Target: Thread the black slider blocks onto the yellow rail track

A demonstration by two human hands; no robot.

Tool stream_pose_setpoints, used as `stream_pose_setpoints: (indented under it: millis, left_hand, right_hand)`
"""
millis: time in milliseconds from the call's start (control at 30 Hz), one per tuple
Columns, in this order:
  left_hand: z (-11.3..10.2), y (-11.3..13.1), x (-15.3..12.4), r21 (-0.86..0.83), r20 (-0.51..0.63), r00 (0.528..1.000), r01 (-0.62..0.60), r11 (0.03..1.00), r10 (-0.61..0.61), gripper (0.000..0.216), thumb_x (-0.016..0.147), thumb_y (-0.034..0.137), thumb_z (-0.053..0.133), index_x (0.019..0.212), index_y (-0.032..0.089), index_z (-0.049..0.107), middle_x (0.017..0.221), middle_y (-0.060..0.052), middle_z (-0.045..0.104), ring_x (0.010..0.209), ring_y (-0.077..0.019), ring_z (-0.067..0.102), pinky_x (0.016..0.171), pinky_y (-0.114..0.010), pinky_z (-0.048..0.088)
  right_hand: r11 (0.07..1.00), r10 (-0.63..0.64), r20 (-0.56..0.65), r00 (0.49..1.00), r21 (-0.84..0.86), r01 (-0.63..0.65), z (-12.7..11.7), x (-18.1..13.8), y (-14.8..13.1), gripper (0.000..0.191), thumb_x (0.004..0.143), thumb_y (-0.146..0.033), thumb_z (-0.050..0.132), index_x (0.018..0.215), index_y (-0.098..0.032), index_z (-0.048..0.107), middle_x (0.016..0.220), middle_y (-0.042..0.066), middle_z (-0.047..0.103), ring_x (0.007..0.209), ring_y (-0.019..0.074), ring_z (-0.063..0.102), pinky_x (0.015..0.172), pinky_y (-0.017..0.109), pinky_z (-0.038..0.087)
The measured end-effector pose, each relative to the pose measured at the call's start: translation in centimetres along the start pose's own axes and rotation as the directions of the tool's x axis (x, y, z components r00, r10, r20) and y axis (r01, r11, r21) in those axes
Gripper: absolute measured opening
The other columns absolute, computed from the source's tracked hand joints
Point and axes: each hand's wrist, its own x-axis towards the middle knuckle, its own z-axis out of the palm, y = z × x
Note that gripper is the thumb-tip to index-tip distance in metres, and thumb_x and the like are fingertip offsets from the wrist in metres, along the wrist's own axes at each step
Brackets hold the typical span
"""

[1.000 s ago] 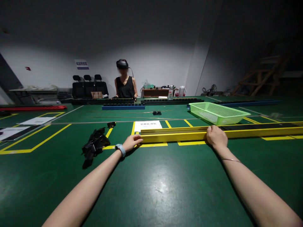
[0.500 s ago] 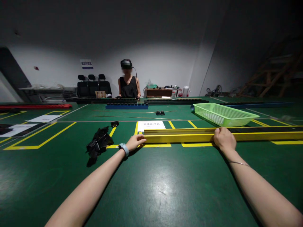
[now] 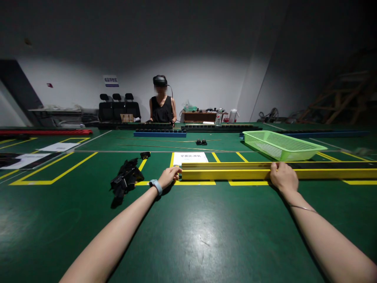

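Observation:
A long yellow rail (image 3: 226, 175) with a channel along it lies across the green table, running off past the right edge of the view. My right hand (image 3: 284, 177) is closed over the rail, thumb side on its near wall. At the rail's left end is my left hand (image 3: 169, 177), its fingers bent together and touching the end; whatever they pinch there is hidden. Left of that hand lies a heap of black plastic parts (image 3: 125, 179), with one single black part (image 3: 145, 155) just behind it. A white printed label (image 3: 190, 157) lies behind the rail's left end.
A light green basket (image 3: 282, 147) stands behind the rail at right. Two small black parts (image 3: 201, 142) and thin rods lie mid-table. Farther back are a blue rail (image 3: 160, 134) and a person (image 3: 161, 106) in a headset. Red rails (image 3: 44, 132) lie far left.
The view has shifted slightly, so everything sits a little farther right and lower. My left fingers have moved slightly at the rail's end; my right hand keeps its grip.

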Motion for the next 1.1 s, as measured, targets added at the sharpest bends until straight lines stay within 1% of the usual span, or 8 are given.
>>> stream_pose_setpoints:
  millis: [167, 300, 400, 533, 633, 833, 967, 1100]
  left_hand:
    - [-0.3, -0.9, 0.6, -0.059, -0.184, 0.982, -0.050, 0.997, 0.038, 0.049, 0.083, 0.054, 0.039, 0.083, 0.012, 0.065, 0.100, -0.012, 0.066, 0.074, -0.0150, 0.059, 0.060, -0.024, 0.045]
    - [-2.1, -1.1, 1.4, 0.208, -0.410, 0.910, 0.025, 0.978, 0.063, 0.037, 0.083, 0.046, 0.040, 0.074, 0.017, 0.062, 0.101, -0.008, 0.068, 0.085, -0.0190, 0.061, 0.069, -0.028, 0.046]
    - [-4.9, -1.3, 1.9, 0.559, -0.472, 0.855, 0.102, 0.823, 0.215, 0.026, 0.083, 0.036, 0.042, 0.084, 0.019, 0.061, 0.098, -0.007, 0.067, 0.092, -0.0208, 0.059, 0.082, -0.032, 0.044]
    - [-8.5, -2.7, 2.1, 0.784, -0.449, 0.859, 0.249, 0.568, 0.245, 0.028, 0.081, 0.029, 0.046, 0.103, 0.016, 0.056, 0.106, -0.011, 0.062, 0.105, -0.0235, 0.053, 0.096, -0.036, 0.037]
    - [-9.7, -3.7, 1.9, 0.814, -0.470, 0.860, 0.334, 0.476, 0.201, 0.033, 0.082, 0.031, 0.045, 0.109, 0.015, 0.055, 0.113, -0.014, 0.057, 0.113, -0.0257, 0.048, 0.099, -0.038, 0.035]
    - [-9.7, -4.8, 1.8, 0.808, -0.534, 0.832, 0.449, 0.382, 0.151, 0.050, 0.083, 0.042, 0.042, 0.123, 0.014, 0.051, 0.137, -0.016, 0.040, 0.119, -0.0335, 0.041, 0.095, -0.043, 0.037]
    - [-9.8, -5.0, 2.2, 0.799, -0.545, 0.835, 0.488, 0.351, 0.078, 0.066, 0.082, 0.055, 0.037, 0.135, 0.015, 0.041, 0.150, -0.015, 0.023, 0.120, -0.0375, 0.040, 0.097, -0.047, 0.034]
    - [-9.8, -4.9, 2.6, 0.766, -0.569, 0.822, 0.528, 0.366, 0.006, 0.077, 0.079, 0.065, 0.032, 0.141, 0.020, 0.033, 0.151, -0.015, 0.020, 0.124, -0.0415, 0.035, 0.098, -0.052, 0.029]
  right_hand:
    - [0.987, -0.151, -0.151, 0.977, 0.034, 0.157, -0.8, -0.9, -1.1, 0.036, 0.090, -0.031, 0.028, 0.103, -0.012, 0.056, 0.094, 0.014, 0.062, 0.088, 0.0242, 0.054, 0.078, 0.034, 0.037]
    - [0.939, -0.311, -0.180, 0.933, 0.094, 0.331, -1.3, -1.6, -3.4, 0.034, 0.087, -0.023, 0.033, 0.112, -0.012, 0.052, 0.095, 0.013, 0.062, 0.090, 0.0235, 0.055, 0.085, 0.035, 0.038]
    - [0.921, -0.336, -0.142, 0.931, 0.157, 0.356, -1.4, -2.1, -5.1, 0.033, 0.090, -0.026, 0.030, 0.112, -0.014, 0.051, 0.093, 0.012, 0.064, 0.085, 0.0228, 0.057, 0.082, 0.034, 0.039]
    - [0.949, -0.197, -0.086, 0.977, 0.235, 0.212, -0.7, -2.4, -5.7, 0.035, 0.094, -0.037, 0.028, 0.109, -0.015, 0.050, 0.086, 0.011, 0.065, 0.071, 0.0226, 0.058, 0.067, 0.032, 0.040]
    - [0.944, -0.135, -0.070, 0.988, 0.295, 0.150, -0.1, -2.4, -5.3, 0.037, 0.093, -0.043, 0.029, 0.108, -0.015, 0.048, 0.086, 0.012, 0.065, 0.071, 0.0238, 0.059, 0.063, 0.032, 0.040]
    - [0.923, -0.099, -0.035, 0.994, 0.371, 0.105, 0.0, -2.4, -5.3, 0.035, 0.093, -0.045, 0.030, 0.104, -0.017, 0.047, 0.089, 0.012, 0.066, 0.076, 0.0256, 0.060, 0.066, 0.033, 0.041]
    - [0.903, -0.102, -0.024, 0.995, 0.417, 0.102, -0.2, -2.3, -5.4, 0.030, 0.093, -0.041, 0.029, 0.104, -0.018, 0.046, 0.089, 0.010, 0.067, 0.077, 0.0250, 0.061, 0.069, 0.033, 0.041]
    - [0.918, -0.182, -0.021, 0.983, 0.354, 0.177, -0.1, -2.3, -5.2, 0.031, 0.093, -0.040, 0.029, 0.102, -0.017, 0.048, 0.087, 0.011, 0.066, 0.078, 0.0251, 0.060, 0.074, 0.035, 0.040]
